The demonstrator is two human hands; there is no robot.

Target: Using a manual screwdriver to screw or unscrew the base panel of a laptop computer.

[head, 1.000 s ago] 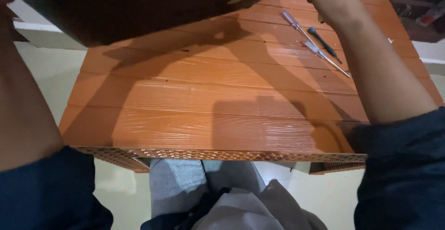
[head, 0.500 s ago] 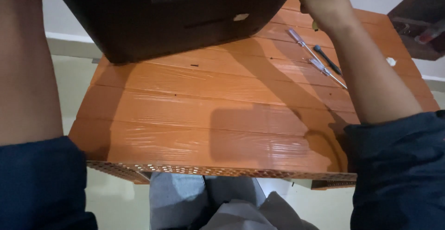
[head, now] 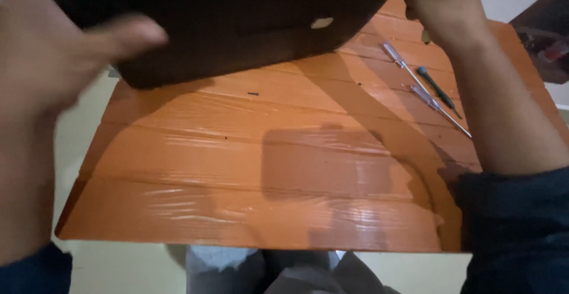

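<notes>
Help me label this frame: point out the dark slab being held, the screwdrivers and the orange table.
dark slab (head: 237,27), head view, underside.
screwdrivers (head: 435,95), head view, a shaft.
orange table (head: 237,169), head view, bare plank.

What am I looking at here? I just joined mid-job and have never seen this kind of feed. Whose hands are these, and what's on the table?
There is no machine: the single view comes from a camera worn on a person's head, looking down. The left hand, blurred, and the right hand hold a large dark flat device, probably a laptop with its underside showing, above an orange wooden table. On the table by the right forearm lie three small screwdrivers. A tiny dark speck, perhaps a screw, lies near the middle. The person's knees show below.
</notes>
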